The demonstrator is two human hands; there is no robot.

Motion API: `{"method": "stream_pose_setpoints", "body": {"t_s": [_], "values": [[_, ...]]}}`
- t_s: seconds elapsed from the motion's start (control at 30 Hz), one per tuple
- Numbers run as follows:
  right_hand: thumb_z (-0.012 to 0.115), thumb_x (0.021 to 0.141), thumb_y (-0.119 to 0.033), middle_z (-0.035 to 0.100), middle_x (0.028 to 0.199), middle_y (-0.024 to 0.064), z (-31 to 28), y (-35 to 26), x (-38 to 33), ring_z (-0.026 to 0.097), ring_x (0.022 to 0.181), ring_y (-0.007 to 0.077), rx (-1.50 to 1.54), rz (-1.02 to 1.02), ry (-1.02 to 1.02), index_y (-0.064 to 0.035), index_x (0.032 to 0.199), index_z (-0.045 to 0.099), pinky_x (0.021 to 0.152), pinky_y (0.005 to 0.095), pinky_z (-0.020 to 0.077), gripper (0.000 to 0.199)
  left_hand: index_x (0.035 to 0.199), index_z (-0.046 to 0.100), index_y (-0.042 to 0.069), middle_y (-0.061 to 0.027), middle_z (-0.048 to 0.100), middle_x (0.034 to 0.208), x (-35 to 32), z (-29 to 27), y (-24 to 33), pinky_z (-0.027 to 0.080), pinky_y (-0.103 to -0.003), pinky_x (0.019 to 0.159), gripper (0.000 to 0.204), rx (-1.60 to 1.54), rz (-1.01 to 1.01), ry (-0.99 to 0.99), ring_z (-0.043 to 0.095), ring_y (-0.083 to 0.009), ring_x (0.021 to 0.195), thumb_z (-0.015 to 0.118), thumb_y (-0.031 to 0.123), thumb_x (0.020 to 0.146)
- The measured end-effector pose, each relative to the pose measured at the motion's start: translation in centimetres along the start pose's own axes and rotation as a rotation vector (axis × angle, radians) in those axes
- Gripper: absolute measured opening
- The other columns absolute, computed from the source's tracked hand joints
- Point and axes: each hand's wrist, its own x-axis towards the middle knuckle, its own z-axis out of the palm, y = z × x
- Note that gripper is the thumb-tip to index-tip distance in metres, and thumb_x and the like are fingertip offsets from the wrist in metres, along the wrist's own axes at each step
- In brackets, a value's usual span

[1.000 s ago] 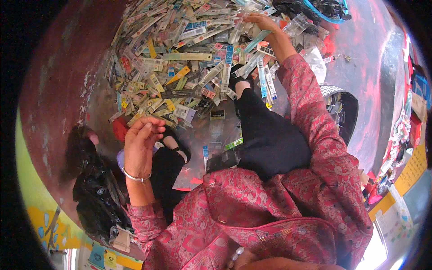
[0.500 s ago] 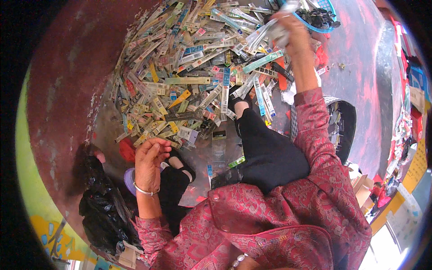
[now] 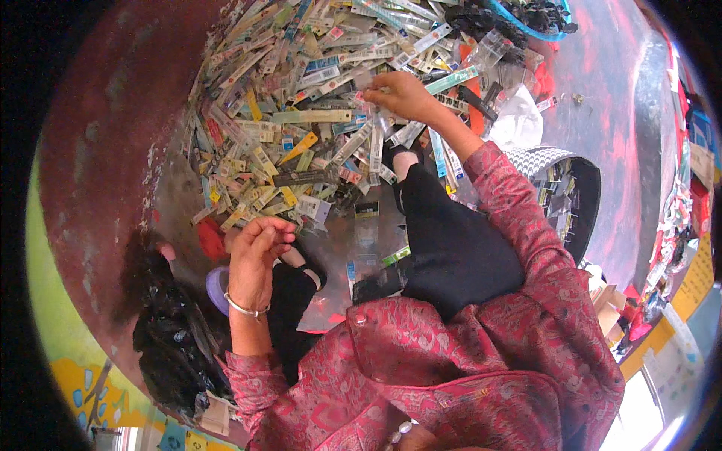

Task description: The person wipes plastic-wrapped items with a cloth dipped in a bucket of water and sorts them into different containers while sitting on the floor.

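My right hand (image 3: 402, 98) reaches over a broad pile of long, slim plastic sleeves (image 3: 312, 116), printed and mostly clear. Its fingers are closed at the pile, with a blurred clear plastic sleeve (image 3: 366, 81) at the tips. Near the pile's front edge, my left hand (image 3: 259, 252) is held with curled fingers and thumb together; nothing shows in them. A silver bangle (image 3: 247, 309) circles that wrist. Clear plastic packaging (image 3: 490, 49) lies on the pile's far right, beyond my right forearm.
A blue basket (image 3: 530, 31) with black plastic is at the far right. Nearer stands a round black-and-white container (image 3: 590, 203) holding slim packets. White plastic (image 3: 523, 120) lies between them. A black plastic bag (image 3: 169, 338) rests at the left. My feet stand at the pile's near edge.
My right hand has come from beside the basket leftward and nearer, down to the pile. The bunch of clear packaging it held is let go. My left hand stays almost in place.
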Motion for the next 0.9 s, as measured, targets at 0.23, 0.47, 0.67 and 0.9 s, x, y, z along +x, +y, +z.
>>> {"method": "stream_pose_setpoints", "body": {"t_s": [0.23, 0.47, 0.67, 0.9], "values": [[0.052, 0.071, -0.019, 0.056, 0.084, 0.0037, 8.8, 1.8, -2.5, 0.053, 0.081, 0.0186, -0.86, -0.541, -0.231, -0.0121, 0.085, 0.056, 0.069, 0.0326, 0.0389, 0.016, 0.092, 0.053, 0.001, -0.0083, 0.057, 0.091, 0.2, 0.2, -0.4, 0.043, -0.024, 0.07, 0.017, 0.046, -0.024, -0.013, 0.054, -0.0127, 0.078, 0.046, 0.015, 0.085], [0.054, 0.065, -0.021, 0.052, 0.073, 0.0039, 9.2, 4.8, -4.0, 0.052, 0.07, 0.0178, -0.991, -0.729, 0.024, -0.0114, 0.064, 0.058, 0.061, 0.0289, 0.038, 0.011, 0.094, 0.052, 0.001, -0.009, 0.057, 0.092, 0.1, -0.6, -1.1, 0.043, -0.024, 0.071, 0.018, 0.023, -0.027, -0.016, 0.054, -0.0126, 0.079, 0.045, 0.014, 0.085], [0.053, 0.067, -0.019, 0.052, 0.082, 0.0026, 8.4, 6.7, -5.0, 0.05, 0.078, 0.0168, -0.921, -0.699, -0.028, -0.0135, 0.069, 0.059, 0.063, 0.0283, 0.0391, 0.008, 0.094, 0.052, 0.0, -0.0092, 0.058, 0.092, -0.3, -0.3, -0.6, 0.043, -0.023, 0.071, 0.017, 0.04, -0.024, -0.016, 0.055, -0.0127, 0.079, 0.045, 0.013, 0.085], [0.061, 0.064, -0.021, 0.061, 0.075, 0.0122, 1.6, 5.1, -1.8, 0.061, 0.072, 0.0296, -0.646, 0.074, -0.291, -0.0092, 0.081, 0.061, 0.055, 0.0439, 0.0462, 0.021, 0.094, 0.052, 0.001, -0.0097, 0.058, 0.092, -0.3, -0.8, -0.9, 0.043, -0.022, 0.071, 0.016, -0.002, -0.022, -0.019, 0.055, -0.0127, 0.08, 0.045, 0.012, 0.085]]}}
